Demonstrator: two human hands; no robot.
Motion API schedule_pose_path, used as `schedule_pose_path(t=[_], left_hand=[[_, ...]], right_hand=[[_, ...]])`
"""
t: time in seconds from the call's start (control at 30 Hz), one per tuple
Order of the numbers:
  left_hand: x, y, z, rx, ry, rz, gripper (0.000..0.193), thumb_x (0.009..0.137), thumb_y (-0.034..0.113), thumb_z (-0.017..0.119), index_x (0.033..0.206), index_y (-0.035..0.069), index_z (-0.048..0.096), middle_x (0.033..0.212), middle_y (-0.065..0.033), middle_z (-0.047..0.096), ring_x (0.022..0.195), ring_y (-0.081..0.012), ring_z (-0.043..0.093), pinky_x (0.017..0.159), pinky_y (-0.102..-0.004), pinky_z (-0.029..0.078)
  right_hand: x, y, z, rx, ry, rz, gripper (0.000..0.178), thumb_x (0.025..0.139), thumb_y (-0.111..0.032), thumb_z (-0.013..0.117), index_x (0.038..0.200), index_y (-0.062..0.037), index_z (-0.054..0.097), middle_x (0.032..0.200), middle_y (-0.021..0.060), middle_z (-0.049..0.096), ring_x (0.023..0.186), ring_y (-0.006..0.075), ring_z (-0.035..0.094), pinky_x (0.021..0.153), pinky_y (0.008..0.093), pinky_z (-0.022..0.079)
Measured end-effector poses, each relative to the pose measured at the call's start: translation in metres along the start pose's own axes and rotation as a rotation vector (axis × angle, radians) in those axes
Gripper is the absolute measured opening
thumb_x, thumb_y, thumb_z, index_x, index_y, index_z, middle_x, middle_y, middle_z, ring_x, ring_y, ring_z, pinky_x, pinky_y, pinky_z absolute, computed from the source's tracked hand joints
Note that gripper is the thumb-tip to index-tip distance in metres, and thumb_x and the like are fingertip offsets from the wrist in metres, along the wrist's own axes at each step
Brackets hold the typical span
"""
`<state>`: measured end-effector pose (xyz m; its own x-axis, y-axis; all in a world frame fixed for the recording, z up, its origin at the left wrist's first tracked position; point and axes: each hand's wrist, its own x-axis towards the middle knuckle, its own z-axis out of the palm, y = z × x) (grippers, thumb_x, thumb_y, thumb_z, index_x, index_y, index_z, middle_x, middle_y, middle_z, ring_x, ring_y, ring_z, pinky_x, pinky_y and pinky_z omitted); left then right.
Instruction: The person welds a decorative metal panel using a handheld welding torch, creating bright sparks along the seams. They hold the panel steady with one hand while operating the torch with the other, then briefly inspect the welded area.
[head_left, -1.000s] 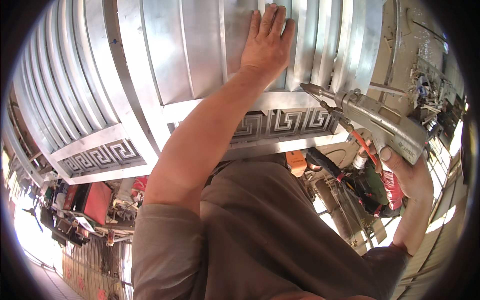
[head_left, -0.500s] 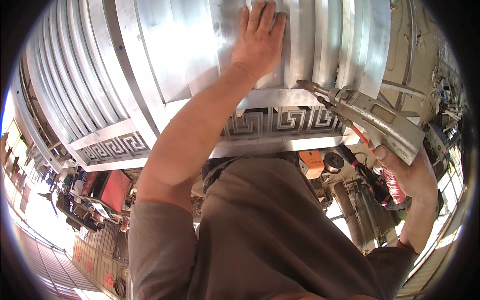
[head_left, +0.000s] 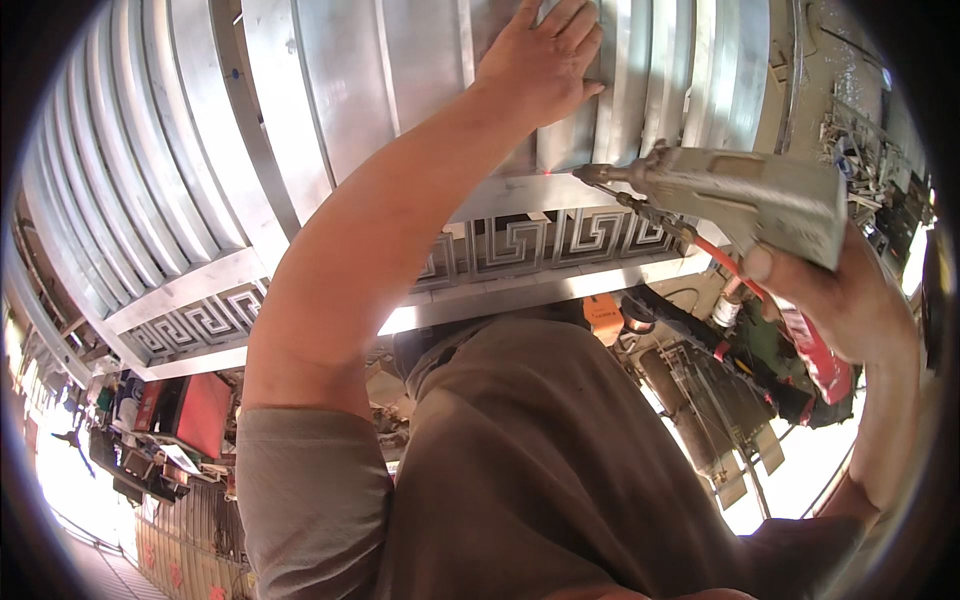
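Left grip (head_left: 545, 65): released and empty, palm down on the panel (head_left: 430, 70) at the top centre of the frame, my fingers spread and reaching the upper edge.
Right grip (head_left: 845, 300): clenched around the gun (head_left: 750, 190) at the right of the frame, my thumb showing below its body.
Gun: grey metal, right of centre, its body lying nearly level across the picture and its nozzle (head_left: 615, 173) pointing left.
Nozzle: over the panel's rail (head_left: 505, 197), near the lower ends of the slats (head_left: 620, 80); I cannot tell whether it touches.
Hose (head_left: 718, 256): orange-red, sloping from under the nozzle down toward my right grip.
Panel: bright metal, across the upper middle, its slats running up the frame.
Fretwork (head_left: 525, 245): a key-pattern strip below the rail, partly behind my left forearm (head_left: 350, 230).
Second panel (head_left: 130, 150): at the upper left, also slatted, with its own key-pattern strip.
Orange box (head_left: 603, 320): below the panel, right of centre, just beside a spool (head_left: 637, 318).
Red box (head_left: 200, 415): lower left of the frame.
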<state>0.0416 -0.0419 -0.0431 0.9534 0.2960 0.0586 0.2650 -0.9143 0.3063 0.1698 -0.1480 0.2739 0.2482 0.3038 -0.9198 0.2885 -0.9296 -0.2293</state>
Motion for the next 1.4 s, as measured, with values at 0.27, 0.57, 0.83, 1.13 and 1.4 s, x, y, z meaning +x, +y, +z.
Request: schedule_pose_path(t=[0.27,0.57,0.83,1.13,1.4], left_hand=[[0.003,-0.004,0.004,0.048,-0.061,0.088,0.068,0.105,0.054,0.048,0.15,0.004,0.056,0.162,-0.0109,0.047,0.156,-0.0306,0.03,0.129,-0.0623,0.014],[0.004,-0.005,0.001,-0.057,-0.15,0.088,0.066,0.107,0.05,0.042,0.158,0.008,0.049,0.169,-0.0077,0.037,0.161,-0.0297,0.021,0.13,-0.0637,0.009],[0.005,-0.006,0.005,-0.073,-0.105,0.102,0.064,0.109,0.046,0.04,0.158,0.007,0.048,0.171,-0.0094,0.036,0.161,-0.031,0.022,0.129,-0.0644,0.009],[0.002,-0.007,-0.001,-0.117,-0.059,0.081,0.06,0.107,0.044,0.045,0.153,0.007,0.056,0.168,-0.0099,0.04,0.16,-0.0318,0.025,0.13,-0.0626,0.011],[-0.011,-0.014,-0.028,-0.048,-0.113,0.147,0.053,0.106,0.038,0.049,0.153,0.014,0.058,0.167,-0.0083,0.043,0.159,-0.032,0.028,0.131,-0.0592,0.014]], right_hand=[[0.042,-0.059,0.043,-0.227,-0.134,0.118,0.049,0.103,-0.041,0.071,0.131,-0.0002,0.065,0.089,0.0041,0.066,0.076,0.0137,0.063,0.068,0.0328,0.054],[0.063,-0.09,0.057,-0.327,-0.127,0.207,0.051,0.104,-0.041,0.071,0.135,-0.0008,0.065,0.106,0.0075,0.073,0.091,0.0146,0.066,0.081,0.033,0.056],[0.064,-0.09,0.069,-0.306,-0.083,0.167,0.044,0.104,-0.037,0.071,0.129,-0.0009,0.067,0.098,0.005,0.071,0.085,0.0139,0.065,0.078,0.0324,0.056],[0.063,-0.097,0.072,-0.315,-0.11,0.265,0.045,0.103,-0.036,0.071,0.13,-0.001,0.066,0.09,0.004,0.068,0.074,0.0131,0.064,0.067,0.031,0.055],[0.069,-0.088,0.071,-0.339,-0.13,0.169,0.06,0.101,-0.045,0.074,0.138,0.0,0.062,0.097,0.0068,0.07,0.072,0.0133,0.065,0.064,0.0312,0.055]])
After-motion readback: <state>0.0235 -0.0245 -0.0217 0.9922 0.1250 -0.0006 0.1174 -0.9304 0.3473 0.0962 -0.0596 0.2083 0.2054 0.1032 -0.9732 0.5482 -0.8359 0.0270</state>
